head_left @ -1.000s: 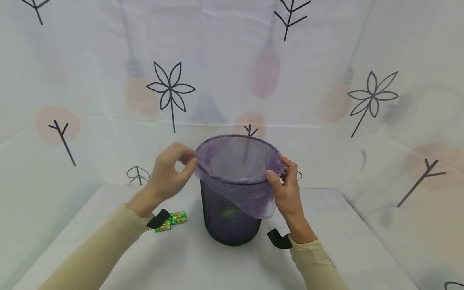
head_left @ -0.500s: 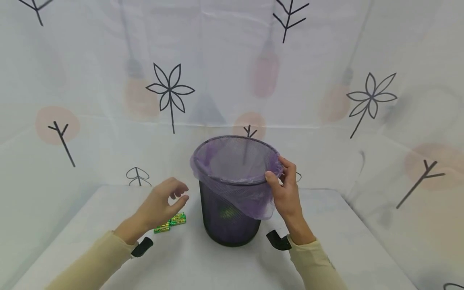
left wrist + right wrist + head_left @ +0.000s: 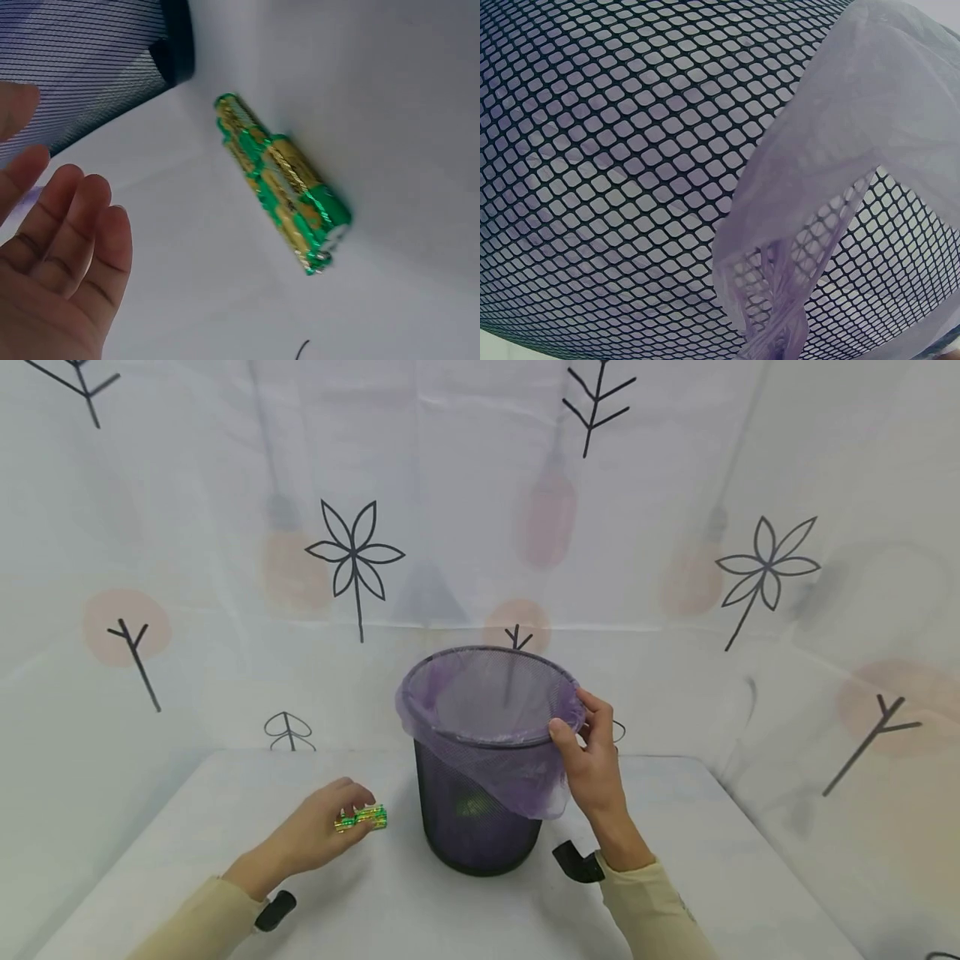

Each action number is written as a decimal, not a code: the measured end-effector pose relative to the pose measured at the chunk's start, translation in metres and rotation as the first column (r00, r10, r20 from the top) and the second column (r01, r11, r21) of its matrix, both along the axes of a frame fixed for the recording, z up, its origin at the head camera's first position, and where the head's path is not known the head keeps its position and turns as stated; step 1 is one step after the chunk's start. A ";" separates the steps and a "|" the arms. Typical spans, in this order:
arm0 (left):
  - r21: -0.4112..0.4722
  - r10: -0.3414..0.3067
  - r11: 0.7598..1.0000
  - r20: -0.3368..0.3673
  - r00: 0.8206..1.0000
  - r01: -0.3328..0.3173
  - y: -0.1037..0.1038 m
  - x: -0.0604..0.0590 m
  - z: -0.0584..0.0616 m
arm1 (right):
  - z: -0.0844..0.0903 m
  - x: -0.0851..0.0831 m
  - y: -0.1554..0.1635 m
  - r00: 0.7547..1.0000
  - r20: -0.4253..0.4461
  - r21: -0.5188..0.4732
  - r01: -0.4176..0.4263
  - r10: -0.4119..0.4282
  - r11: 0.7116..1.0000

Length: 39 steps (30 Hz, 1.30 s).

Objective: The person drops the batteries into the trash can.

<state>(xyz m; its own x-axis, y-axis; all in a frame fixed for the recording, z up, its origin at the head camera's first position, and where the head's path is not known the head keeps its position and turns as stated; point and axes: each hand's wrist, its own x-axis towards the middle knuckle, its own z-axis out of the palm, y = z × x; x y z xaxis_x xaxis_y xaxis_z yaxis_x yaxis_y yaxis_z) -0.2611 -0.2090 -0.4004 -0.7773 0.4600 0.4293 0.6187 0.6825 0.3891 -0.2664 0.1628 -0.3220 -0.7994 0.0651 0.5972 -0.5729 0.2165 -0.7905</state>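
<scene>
A black mesh wastebasket point(image 3: 450, 827) stands upright on the table, lined with a thin purple trash bag point(image 3: 525, 781) folded over its rim. My right hand point(image 3: 594, 768) grips the rim and bag at the right side, thumb in front. Several green-and-gold batteries point(image 3: 372, 817) lie together left of the basket. Over them in the head view is my left hand point(image 3: 311, 828), fingers loosely bent. The left wrist view shows that hand point(image 3: 60, 255) apart from the batteries point(image 3: 281, 184), holding nothing. Mesh and hanging bag film point(image 3: 810, 172) fill the right wrist view.
The white table point(image 3: 420, 918) has its back edge just behind the basket. A white cloth point(image 3: 465, 468) printed with flowers and twigs hangs behind and at both sides. Something greenish point(image 3: 471, 806) shows faintly through the basket's mesh.
My left hand has let go of the bag at the left rim and moved down and left to the batteries. The right hand has kept its grip on the rim.
</scene>
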 end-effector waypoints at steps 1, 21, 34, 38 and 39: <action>-0.008 0.007 1.000 0.021 1.000 -0.007 -0.002 0.000 -0.002 | 0.000 0.000 0.000 1.000 -0.001 0.000 0.002 -0.002 1.000; -0.205 0.186 0.970 0.267 0.946 -0.132 -0.022 -0.004 -0.025 | -0.002 -0.002 0.001 1.000 -0.008 0.016 0.005 -0.005 1.000; -0.225 0.204 0.964 0.288 0.936 -0.141 -0.025 -0.005 -0.033 | -0.002 -0.002 0.001 1.000 -0.013 0.018 -0.003 0.004 1.000; -0.220 0.191 0.967 0.279 0.941 -0.131 -0.026 -0.006 -0.034 | -0.002 -0.002 0.001 1.000 -0.011 0.021 0.000 0.000 1.000; -0.223 0.188 0.966 0.274 0.943 -0.127 -0.026 -0.006 -0.034 | -0.002 -0.002 0.001 1.000 -0.011 0.021 0.001 0.000 1.000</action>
<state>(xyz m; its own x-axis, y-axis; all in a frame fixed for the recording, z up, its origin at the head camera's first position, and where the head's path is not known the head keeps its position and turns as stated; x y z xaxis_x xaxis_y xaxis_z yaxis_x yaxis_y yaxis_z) -0.2674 -0.2350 -0.4348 -0.9234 0.3741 0.0859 0.3774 0.8440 0.3812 -0.2685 0.1640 -0.3241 -0.7929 0.0531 0.6071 -0.5813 0.2331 -0.7796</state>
